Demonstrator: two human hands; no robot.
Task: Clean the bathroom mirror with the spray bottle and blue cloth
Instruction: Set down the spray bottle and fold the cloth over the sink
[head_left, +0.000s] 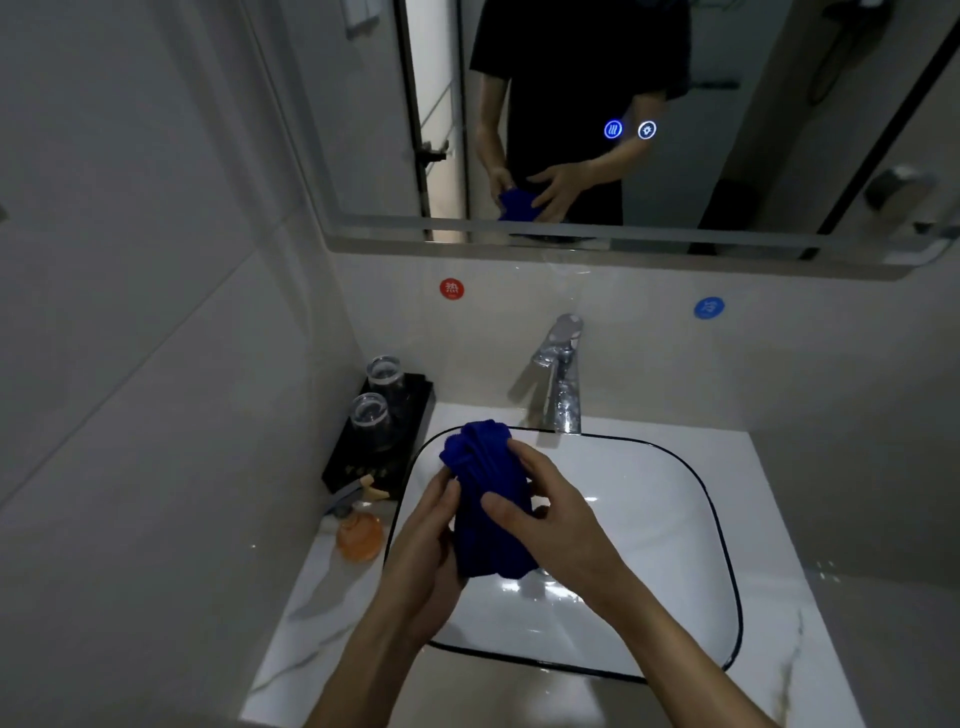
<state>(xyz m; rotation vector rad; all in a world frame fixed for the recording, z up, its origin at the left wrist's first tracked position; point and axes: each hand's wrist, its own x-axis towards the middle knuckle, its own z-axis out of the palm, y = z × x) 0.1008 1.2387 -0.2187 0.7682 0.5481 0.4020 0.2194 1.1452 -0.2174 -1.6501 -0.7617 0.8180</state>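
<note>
Both hands hold the blue cloth (485, 512) over the sink (670, 525): left hand (423, 551) wraps its side, right hand (545, 512) pinches it. The bunched cloth points long-ways toward the tap (558, 374) and mirror (727, 130)

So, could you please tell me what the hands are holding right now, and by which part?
Both hold the bunched blue cloth over the sink: the left hand grips its lower left side, the right hand its right side.

A bathroom, likely a hotel's: a white basin (675, 519) under a chrome tap (558, 374); a lit wall mirror (727, 156); 2 glasses (376, 400) on a black tray (384, 452); tiled walls.
</note>
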